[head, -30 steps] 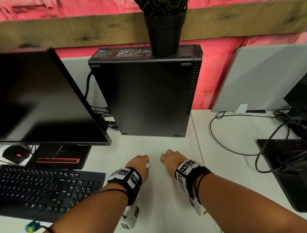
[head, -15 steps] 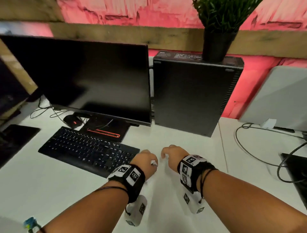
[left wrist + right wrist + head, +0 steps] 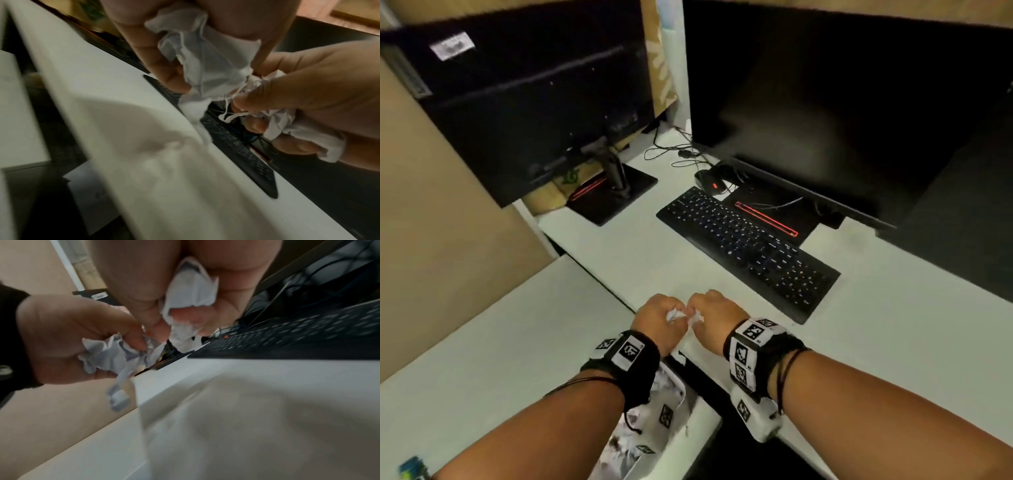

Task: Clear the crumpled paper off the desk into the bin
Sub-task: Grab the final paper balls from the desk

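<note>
I grip a wad of crumpled white paper (image 3: 674,315) in my left hand (image 3: 659,323) and a second wad (image 3: 697,319) in my right hand (image 3: 717,315). The fists touch above the left front corner of the white desk (image 3: 893,342). In the left wrist view, curled fingers enclose the left wad (image 3: 205,53), and the right hand's wad (image 3: 277,120) is beside it. The right wrist view shows the right wad (image 3: 191,288) and the left one (image 3: 111,352). Under my left wrist, in the dark gap between desks, lies what looks like a bin (image 3: 619,452) with white crumpled paper, mostly hidden.
A black keyboard (image 3: 750,246) lies just beyond my hands, with a large monitor (image 3: 842,102) and a mouse (image 3: 710,183) behind it. Another monitor (image 3: 534,102) stands at the back left. A second white desktop (image 3: 500,342) lies to the left of the gap.
The head view has swung left. Both hands, still gripping their paper, have moved left along the desk from in front of the computer case to its left front corner, and now touch.
</note>
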A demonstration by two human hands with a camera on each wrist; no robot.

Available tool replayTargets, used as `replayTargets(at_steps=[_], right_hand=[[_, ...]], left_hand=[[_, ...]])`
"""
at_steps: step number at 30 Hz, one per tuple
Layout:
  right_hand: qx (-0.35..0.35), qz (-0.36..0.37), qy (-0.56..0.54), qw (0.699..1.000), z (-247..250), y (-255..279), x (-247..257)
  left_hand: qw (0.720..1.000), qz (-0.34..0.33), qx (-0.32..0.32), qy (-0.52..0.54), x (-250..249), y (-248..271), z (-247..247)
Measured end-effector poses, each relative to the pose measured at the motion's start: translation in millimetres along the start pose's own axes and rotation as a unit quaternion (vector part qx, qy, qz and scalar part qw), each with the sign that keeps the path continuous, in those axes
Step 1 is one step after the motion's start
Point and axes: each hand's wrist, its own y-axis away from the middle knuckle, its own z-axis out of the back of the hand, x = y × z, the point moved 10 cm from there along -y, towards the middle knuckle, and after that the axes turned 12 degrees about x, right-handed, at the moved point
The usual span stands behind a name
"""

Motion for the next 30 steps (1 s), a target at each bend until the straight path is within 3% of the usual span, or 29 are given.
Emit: replayTargets(at_steps=[4,8,12,17,24,30], right_hand=[[0.058,0.036,0.029,0.997,-53,-29,54],[0.100,0.030,0.033,0.994,-102,-53,76],[0.132,-0.019,0.001,0.991,-147,-80,76],[0.131,-0.083,0.000,0.988,-182,-103,60],[0.097,-0.113,0.049,0.988,-199,-111,41],[0.169,-0.096,0.087,0.977,-242,-111,25]], left_hand=[[0.998,0.046,-0.035,0.031,83,23,27],[0.991,0.130,0.007,0.027,155,40,23],[0.981,0.180,0.036,0.067,211,52,8],[0.975,0.206,0.031,0.071,245,59,-12],[0.963,0.205,0.157,-0.076,257,58,-62],[0.933,0.201,0.233,-0.185,267,51,-85]])
